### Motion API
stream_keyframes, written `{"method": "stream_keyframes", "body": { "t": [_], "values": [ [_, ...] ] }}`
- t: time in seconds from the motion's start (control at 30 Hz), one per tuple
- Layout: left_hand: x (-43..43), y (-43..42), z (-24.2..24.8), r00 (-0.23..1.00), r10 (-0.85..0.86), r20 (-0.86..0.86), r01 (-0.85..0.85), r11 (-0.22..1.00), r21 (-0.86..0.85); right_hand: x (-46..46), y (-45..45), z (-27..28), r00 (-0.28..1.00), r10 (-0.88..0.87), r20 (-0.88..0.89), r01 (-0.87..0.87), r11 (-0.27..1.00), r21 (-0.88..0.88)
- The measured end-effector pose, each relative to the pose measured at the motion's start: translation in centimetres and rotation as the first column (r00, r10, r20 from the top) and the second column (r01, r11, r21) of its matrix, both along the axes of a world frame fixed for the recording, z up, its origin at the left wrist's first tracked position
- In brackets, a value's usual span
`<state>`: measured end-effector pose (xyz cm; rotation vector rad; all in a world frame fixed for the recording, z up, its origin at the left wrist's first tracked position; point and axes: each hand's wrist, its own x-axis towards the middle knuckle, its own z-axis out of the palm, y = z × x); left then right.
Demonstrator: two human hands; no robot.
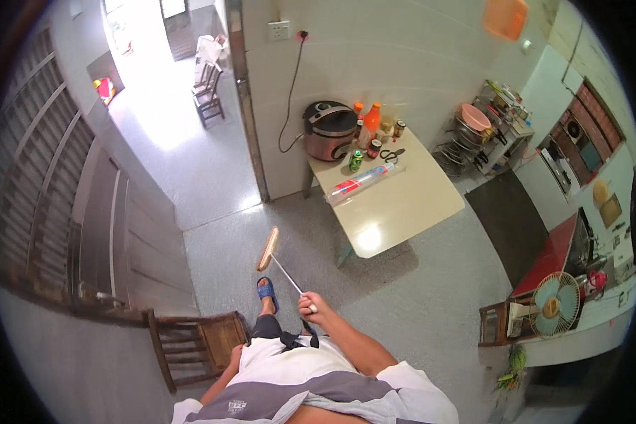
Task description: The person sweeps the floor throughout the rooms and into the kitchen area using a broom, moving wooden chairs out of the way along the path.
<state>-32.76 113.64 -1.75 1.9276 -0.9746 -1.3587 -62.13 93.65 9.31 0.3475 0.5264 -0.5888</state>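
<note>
My right hand (312, 308) is closed around the white handle end of a long-handled broom or floor brush. Its metal pole runs forward and to the left, ending in a brush head (268, 249) with pale bristles, low over or on the grey floor, just ahead of my blue sandal (266, 294). Down at my left side, my left hand (236, 356) hangs near the seat of a wooden chair (220, 336); its fingers are mostly hidden by my shirt, so whether it touches the chair cannot be told.
A cream table (413, 201) ahead right bears a rice cooker (328, 130), bottles, jars, scissors and a plastic-wrapped roll. To the right stand a fan (554, 306) and a counter. At left is a grey door (148, 238); a doorway opens ahead, with another chair (208, 94) beyond it.
</note>
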Motion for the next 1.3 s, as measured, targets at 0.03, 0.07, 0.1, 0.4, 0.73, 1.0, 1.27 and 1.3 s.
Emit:
{"method": "stream_keyframes", "body": {
  "t": [0.03, 0.07, 0.1, 0.4, 0.73, 1.0, 1.27, 1.3],
  "values": [
    [0.4, -0.7, 0.1, 1.0, -0.012, -0.001, 0.012, 1.0, 0.004, 0.7, -1.3, -0.4, 1.0, -0.006, 0.006, 0.006, 1.0, -0.013],
    [1.0, -1.7, 0.1, 0.999, -0.035, 0.017, 0.035, 0.999, 0.015, 1.4, -2.7, -0.8, 1.0, -0.013, 0.011, 0.014, 1.0, -0.027],
    [1.6, -2.7, 0.2, 0.998, -0.058, 0.031, 0.057, 0.998, 0.023, 2.0, -4.3, -1.2, 0.999, -0.038, 0.011, 0.039, 0.999, -0.03],
    [9.9, -14.2, 2.9, 0.929, -0.338, 0.148, 0.33, 0.941, 0.075, 5.2, -20.4, -4.3, 0.96, -0.279, 0.03, 0.278, 0.959, 0.053],
    [18.4, -28.8, 3.1, 0.591, -0.753, 0.289, 0.685, 0.658, 0.313, 5.5, -17.8, -6.4, 0.537, -0.839, -0.087, 0.817, 0.492, 0.302],
    [10.9, -42.2, 1.1, 0.351, -0.896, 0.274, 0.868, 0.421, 0.264, 8.9, -10.1, 4.8, 0.607, -0.786, -0.119, 0.792, 0.584, 0.178],
    [-1.5, -44.1, 5.2, 0.399, -0.914, -0.069, 0.9, 0.376, 0.223, 5.7, -1.9, -0.8, 0.581, -0.814, 0.003, 0.781, 0.559, 0.279],
    [-2.2, -43.6, 5.4, 0.391, -0.918, -0.068, 0.903, 0.367, 0.224, 5.0, -0.4, -1.4, 0.573, -0.819, 0.004, 0.786, 0.551, 0.28]
  ]
}}
